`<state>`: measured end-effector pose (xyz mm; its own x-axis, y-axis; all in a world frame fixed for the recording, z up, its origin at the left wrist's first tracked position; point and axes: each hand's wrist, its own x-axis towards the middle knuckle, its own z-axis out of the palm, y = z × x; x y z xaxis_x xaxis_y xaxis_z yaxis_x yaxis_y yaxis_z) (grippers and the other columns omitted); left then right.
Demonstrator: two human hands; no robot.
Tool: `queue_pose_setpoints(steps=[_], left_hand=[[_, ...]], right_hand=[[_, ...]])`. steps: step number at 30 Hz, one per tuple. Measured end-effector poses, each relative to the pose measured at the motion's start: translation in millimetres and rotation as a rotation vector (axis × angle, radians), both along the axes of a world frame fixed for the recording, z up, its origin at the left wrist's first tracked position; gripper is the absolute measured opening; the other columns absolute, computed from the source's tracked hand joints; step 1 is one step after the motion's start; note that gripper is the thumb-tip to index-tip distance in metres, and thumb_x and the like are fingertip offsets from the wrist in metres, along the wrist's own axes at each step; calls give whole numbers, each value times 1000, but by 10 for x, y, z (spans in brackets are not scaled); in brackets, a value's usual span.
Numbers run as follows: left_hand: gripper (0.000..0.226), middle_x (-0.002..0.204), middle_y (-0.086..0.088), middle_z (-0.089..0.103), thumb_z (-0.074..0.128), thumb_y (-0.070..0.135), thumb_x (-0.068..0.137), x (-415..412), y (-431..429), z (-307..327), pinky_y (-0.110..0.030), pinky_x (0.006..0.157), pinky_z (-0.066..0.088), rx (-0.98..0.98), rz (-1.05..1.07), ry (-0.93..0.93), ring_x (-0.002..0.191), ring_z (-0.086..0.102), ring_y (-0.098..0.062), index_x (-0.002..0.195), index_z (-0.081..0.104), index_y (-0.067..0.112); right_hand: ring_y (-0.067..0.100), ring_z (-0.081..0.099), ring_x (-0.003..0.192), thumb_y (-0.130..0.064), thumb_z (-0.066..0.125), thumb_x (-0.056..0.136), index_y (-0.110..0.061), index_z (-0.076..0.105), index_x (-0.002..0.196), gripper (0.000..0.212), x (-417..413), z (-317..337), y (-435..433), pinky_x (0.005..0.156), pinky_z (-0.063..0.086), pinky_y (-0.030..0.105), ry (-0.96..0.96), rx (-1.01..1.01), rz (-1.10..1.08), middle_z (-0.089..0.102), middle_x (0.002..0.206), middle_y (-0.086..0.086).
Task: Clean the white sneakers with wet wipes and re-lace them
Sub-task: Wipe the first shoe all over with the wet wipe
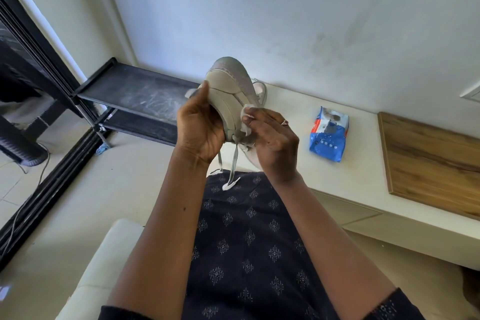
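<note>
Left hand [201, 122] curled round sneaker [228, 91], held up near left end of tabletop [358, 163]; right hand [270, 138] pinches wet wipe [246, 122] against its side. Risk, we judge: hard rubbing twists sneaker from our grip; dangling laces [231, 163] snag.

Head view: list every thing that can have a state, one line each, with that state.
Grey-white leather sneaker: held aloft, sole facing camera, laces dangling.
White wet wipe: pressed against the sneaker's side.
Left hand: grips the sneaker.
Right hand: pinches the wet wipe.
Blue plastic wipes pack: lying on the white bench.
Second white sneaker: resting on bench, mostly hidden.
</note>
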<state>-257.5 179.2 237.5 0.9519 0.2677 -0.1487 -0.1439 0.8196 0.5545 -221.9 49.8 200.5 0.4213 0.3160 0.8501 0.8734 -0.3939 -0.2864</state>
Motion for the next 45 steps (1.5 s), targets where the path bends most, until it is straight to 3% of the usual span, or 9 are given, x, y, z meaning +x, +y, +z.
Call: queue_pose_setpoints(steps=[3, 7, 13, 17, 20, 24, 30, 40, 45], left_hand=[[30, 87, -14, 65, 56, 5, 73, -15, -48, 40, -36, 82, 53, 202, -101, 49, 82, 63, -25, 102, 57, -3], [27, 60, 8, 61, 51, -2, 58, -18, -106, 62, -17, 59, 48, 706, -160, 115, 58, 56, -5, 83, 57, 9], [37, 100, -23, 63, 65, 9, 65, -22, -176, 148, -45, 79, 48, 1231, -187, 214, 89, 57, -26, 102, 60, 6], [39, 125, -18, 57, 59, 5, 88, 7, -262, 131, -27, 91, 36, 1677, -200, 211, 118, 50, -31, 126, 53, -2], [32, 121, -22, 58, 52, -1, 88, 21, -301, 76, -38, 92, 42, 1840, -242, 214, 112, 51, -37, 119, 56, -7], [33, 121, -23, 56, 53, -1, 88, 39, -272, 18, -43, 93, 44, 1849, -251, 278, 112, 51, -39, 121, 54, -6], [46, 134, -16, 53, 60, 6, 89, 58, -194, 26, -24, 97, 32, 1638, -121, 250, 127, 44, -29, 133, 48, -2], [39, 113, -11, 66, 66, -3, 81, 68, -115, 35, -45, 99, 46, 1210, 4, 254, 110, 59, -27, 119, 60, 1], [36, 92, -1, 68, 58, -17, 77, 28, -128, 92, -31, 85, 53, 941, 72, 138, 91, 65, -14, 100, 63, 10]], right_hand=[[21, 68, 89, 20, 61, 75, 2, 73, 88, 25, 102, 177, 6, 82, 52, 22, 74, 144, -85, 72, 94, 11], [22, 68, 87, 3, 52, 85, 1, 74, 86, 22, 237, 548, -22, 81, 49, 23, 32, 144, -113, 72, 90, 10], [28, 59, 63, -9, 45, 74, -9, 69, 71, 24, 402, 947, 9, 57, 40, 24, 133, -225, -121, 67, 65, 6], [22, 54, 75, 2, 52, 80, -15, 74, 86, 29, 548, 1168, 98, 66, 42, 26, 381, -628, -122, 62, 73, 4], [16, 52, 72, 4, 55, 80, -19, 75, 85, 30, 668, 1234, 196, 66, 42, 21, 478, -788, -68, 57, 71, 1], [14, 57, 71, 8, 55, 76, -14, 76, 85, 31, 714, 1222, 244, 59, 44, 19, 558, -836, -11, 68, 79, 8], [9, 51, 64, 9, 55, 78, -11, 76, 85, 29, 668, 1190, 171, 57, 41, 14, 485, -698, 6, 62, 68, -1], [23, 58, 68, -1, 49, 68, -11, 69, 77, 24, 598, 938, 154, 60, 50, 34, 215, -354, 5, 66, 71, 4], [29, 63, 73, 2, 50, 76, -2, 70, 81, 20, 403, 714, 201, 65, 48, 30, -10, -108, -65, 70, 86, 8]])
